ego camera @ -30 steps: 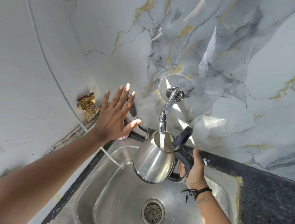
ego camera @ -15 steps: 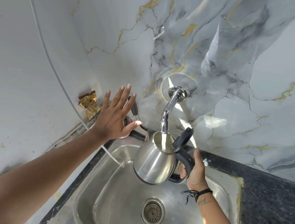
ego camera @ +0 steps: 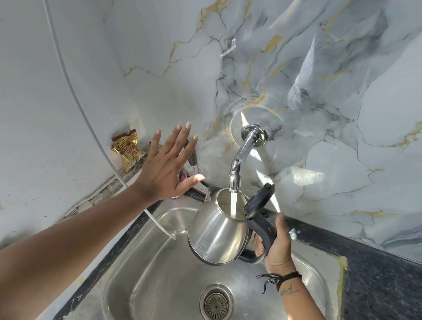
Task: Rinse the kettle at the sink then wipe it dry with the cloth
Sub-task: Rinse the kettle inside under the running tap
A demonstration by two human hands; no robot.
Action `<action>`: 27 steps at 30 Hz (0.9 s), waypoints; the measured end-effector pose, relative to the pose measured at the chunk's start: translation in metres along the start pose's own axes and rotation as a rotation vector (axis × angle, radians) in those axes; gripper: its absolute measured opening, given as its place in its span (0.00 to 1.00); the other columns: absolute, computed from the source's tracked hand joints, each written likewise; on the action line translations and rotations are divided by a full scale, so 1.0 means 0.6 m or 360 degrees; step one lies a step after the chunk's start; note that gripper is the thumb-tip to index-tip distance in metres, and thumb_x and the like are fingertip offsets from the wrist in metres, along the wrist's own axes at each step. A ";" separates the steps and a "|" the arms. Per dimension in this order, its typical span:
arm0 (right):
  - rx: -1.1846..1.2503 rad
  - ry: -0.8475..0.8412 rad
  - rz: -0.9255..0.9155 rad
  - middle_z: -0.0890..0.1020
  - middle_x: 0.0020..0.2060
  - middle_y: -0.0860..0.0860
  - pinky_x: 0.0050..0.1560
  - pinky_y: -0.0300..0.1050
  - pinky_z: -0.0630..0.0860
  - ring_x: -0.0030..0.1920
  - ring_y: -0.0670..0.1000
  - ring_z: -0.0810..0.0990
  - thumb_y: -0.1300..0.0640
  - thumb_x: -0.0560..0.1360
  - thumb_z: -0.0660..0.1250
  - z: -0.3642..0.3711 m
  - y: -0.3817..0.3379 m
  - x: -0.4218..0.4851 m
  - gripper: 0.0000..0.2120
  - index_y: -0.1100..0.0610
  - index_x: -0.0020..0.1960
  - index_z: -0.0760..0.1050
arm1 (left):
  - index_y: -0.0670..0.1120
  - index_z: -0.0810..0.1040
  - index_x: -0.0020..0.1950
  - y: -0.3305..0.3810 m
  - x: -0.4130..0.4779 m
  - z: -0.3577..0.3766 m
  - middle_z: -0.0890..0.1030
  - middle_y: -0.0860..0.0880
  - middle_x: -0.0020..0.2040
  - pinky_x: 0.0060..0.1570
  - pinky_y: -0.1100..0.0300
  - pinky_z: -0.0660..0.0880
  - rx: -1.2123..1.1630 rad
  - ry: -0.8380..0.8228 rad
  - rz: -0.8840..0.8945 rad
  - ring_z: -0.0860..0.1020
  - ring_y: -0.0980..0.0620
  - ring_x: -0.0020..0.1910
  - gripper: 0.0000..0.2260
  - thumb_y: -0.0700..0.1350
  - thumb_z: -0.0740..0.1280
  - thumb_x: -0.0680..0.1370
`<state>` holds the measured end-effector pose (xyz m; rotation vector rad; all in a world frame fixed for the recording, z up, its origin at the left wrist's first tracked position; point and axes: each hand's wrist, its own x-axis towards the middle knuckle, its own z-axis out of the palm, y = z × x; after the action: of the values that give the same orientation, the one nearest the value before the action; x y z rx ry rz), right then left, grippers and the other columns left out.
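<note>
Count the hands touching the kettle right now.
1. The right hand grips the kettle by its handle, under the tap. The left hand is open and spread, up by the wall left of the tap, clear of the kettle.

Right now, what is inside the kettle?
A stream of tap water falls from the faucet into the open kettle. Its steel wall hides how full it is.
</note>
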<state>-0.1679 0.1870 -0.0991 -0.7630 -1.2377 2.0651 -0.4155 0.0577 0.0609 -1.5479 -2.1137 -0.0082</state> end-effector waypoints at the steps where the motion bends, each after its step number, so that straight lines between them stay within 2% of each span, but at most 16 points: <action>1: 0.0005 0.0000 0.0000 0.67 0.14 0.54 0.22 0.39 0.61 0.15 0.51 0.65 0.26 0.71 0.54 0.001 -0.001 -0.001 0.41 0.64 0.24 0.69 | 0.46 0.54 0.81 0.001 0.000 0.001 0.51 0.41 0.81 0.76 0.40 0.39 -0.0009 -0.0003 -0.0007 0.49 0.43 0.80 0.40 0.71 0.47 0.77; 6: 0.0006 -0.0012 0.0002 0.67 0.15 0.54 0.22 0.38 0.61 0.15 0.51 0.64 0.27 0.72 0.54 0.002 -0.006 -0.002 0.40 0.64 0.25 0.69 | 0.50 0.51 0.81 0.018 0.003 0.009 0.46 0.43 0.82 0.75 0.41 0.37 -0.0264 -0.0057 -0.0043 0.44 0.44 0.80 0.39 0.71 0.47 0.77; 10: 0.0018 -0.0008 0.0020 0.68 0.15 0.53 0.22 0.39 0.60 0.15 0.50 0.64 0.31 0.76 0.51 0.002 -0.008 -0.003 0.39 0.64 0.26 0.69 | 0.57 0.51 0.81 0.038 0.024 0.021 0.37 0.46 0.81 0.73 0.47 0.32 -0.0665 -0.0168 -0.0176 0.35 0.48 0.79 0.36 0.72 0.50 0.76; 14: 0.0034 0.0008 0.0037 0.70 0.16 0.52 0.23 0.40 0.62 0.16 0.49 0.67 0.33 0.78 0.49 0.002 -0.010 -0.004 0.37 0.63 0.28 0.71 | 0.60 0.48 0.80 0.044 0.050 0.025 0.34 0.46 0.80 0.72 0.48 0.30 -0.0860 -0.0296 -0.0240 0.30 0.51 0.77 0.38 0.73 0.54 0.74; 16: 0.0039 0.0014 0.0043 0.70 0.16 0.51 0.23 0.39 0.63 0.17 0.49 0.68 0.32 0.78 0.49 -0.001 -0.008 -0.003 0.38 0.63 0.30 0.71 | 0.60 0.49 0.80 0.049 0.055 0.028 0.33 0.47 0.80 0.72 0.49 0.29 -0.0870 -0.0352 -0.0189 0.29 0.52 0.76 0.39 0.74 0.56 0.73; 19: 0.0020 0.0029 0.0028 0.68 0.15 0.53 0.22 0.40 0.60 0.15 0.50 0.65 0.30 0.76 0.51 -0.001 -0.006 -0.002 0.39 0.65 0.31 0.70 | 0.63 0.54 0.78 0.062 0.056 0.030 0.33 0.49 0.80 0.71 0.51 0.28 -0.0941 -0.0432 -0.0161 0.29 0.55 0.76 0.41 0.77 0.55 0.69; 21: 0.0022 0.0043 0.0025 0.68 0.15 0.53 0.21 0.40 0.59 0.15 0.50 0.64 0.29 0.73 0.53 -0.002 -0.006 0.000 0.38 0.65 0.30 0.69 | 0.65 0.63 0.75 0.071 0.059 0.029 0.34 0.51 0.80 0.71 0.51 0.29 -0.1012 -0.0529 -0.0187 0.31 0.55 0.77 0.35 0.75 0.59 0.70; 22: 0.0027 0.0043 0.0021 0.68 0.15 0.53 0.21 0.39 0.60 0.15 0.50 0.65 0.28 0.72 0.54 -0.003 -0.006 0.001 0.38 0.64 0.29 0.69 | 0.67 0.68 0.71 0.076 0.061 0.028 0.35 0.51 0.81 0.72 0.50 0.29 -0.1051 -0.0582 -0.0201 0.32 0.54 0.78 0.28 0.71 0.63 0.72; 24: 0.0035 0.0031 0.0019 0.68 0.15 0.53 0.21 0.39 0.60 0.15 0.50 0.65 0.26 0.70 0.56 -0.005 -0.005 0.002 0.39 0.65 0.30 0.69 | 0.71 0.73 0.59 0.083 0.065 0.026 0.39 0.52 0.82 0.74 0.48 0.31 -0.1185 -0.0703 -0.0246 0.35 0.53 0.79 0.15 0.65 0.68 0.73; 25: 0.0034 0.0026 0.0025 0.68 0.15 0.52 0.21 0.39 0.60 0.15 0.50 0.65 0.25 0.69 0.57 -0.006 -0.003 0.002 0.40 0.65 0.31 0.70 | 0.72 0.73 0.54 0.087 0.067 0.023 0.42 0.54 0.82 0.75 0.48 0.32 -0.1307 -0.0793 -0.0287 0.37 0.54 0.79 0.11 0.64 0.69 0.73; 27: 0.0031 0.0010 0.0031 0.68 0.15 0.53 0.22 0.40 0.60 0.15 0.50 0.65 0.24 0.68 0.57 -0.009 -0.001 0.003 0.45 0.71 0.33 0.70 | 0.71 0.74 0.50 0.092 0.069 0.014 0.50 0.56 0.81 0.76 0.50 0.44 -0.1621 -0.1020 -0.0435 0.46 0.53 0.80 0.11 0.66 0.70 0.70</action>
<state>-0.1651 0.1912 -0.1010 -0.7751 -1.2099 2.0859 -0.3783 0.1163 0.0546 -1.9201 -3.0779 -0.9261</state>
